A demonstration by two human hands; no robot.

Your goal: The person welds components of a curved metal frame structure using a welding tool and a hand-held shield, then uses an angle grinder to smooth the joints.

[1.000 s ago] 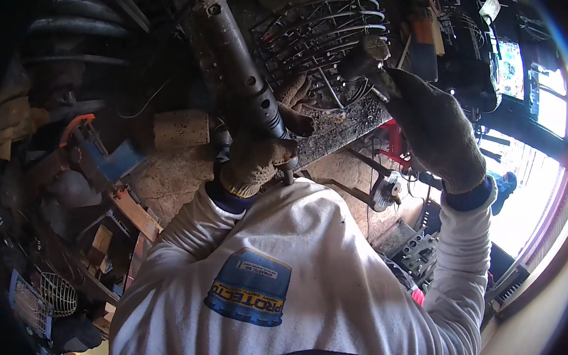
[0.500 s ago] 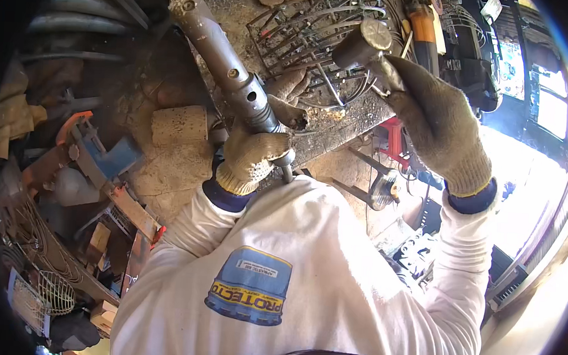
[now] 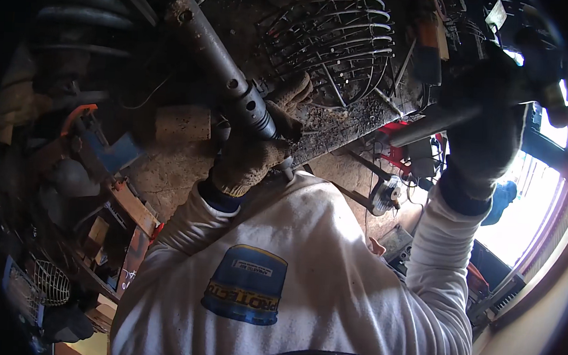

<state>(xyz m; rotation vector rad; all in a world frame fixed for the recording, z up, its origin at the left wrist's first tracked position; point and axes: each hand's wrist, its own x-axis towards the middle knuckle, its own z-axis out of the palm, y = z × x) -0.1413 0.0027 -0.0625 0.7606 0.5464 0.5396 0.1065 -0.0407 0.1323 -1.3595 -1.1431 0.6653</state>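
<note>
My gloved left hand (image 3: 253,156) grips the lower end of a long grey steel shaft (image 3: 213,52) with a grooved collar. The shaft lies slanted on a dirty workbench (image 3: 344,126). My gloved right hand (image 3: 485,130) is raised at the upper right, shut on the handle of a hammer-like tool (image 3: 421,128). The handle's butt points down-left, and the head is lost in the dark clutter behind the hand. A domed wire guard (image 3: 336,39) rests on the bench between my two hands.
To the left, an orange-handled tool (image 3: 82,112), a blue part (image 3: 115,152) and wood scraps crowd the floor. A small wire cage (image 3: 50,282) sits at lower left. A grinder-like disc tool (image 3: 386,194) and red equipment (image 3: 398,151) lie under the bench. A bright window fills the right.
My right hand has swung the hammer up and to the right, away from the wire guard. The left hand keeps its grip on the shaft.
</note>
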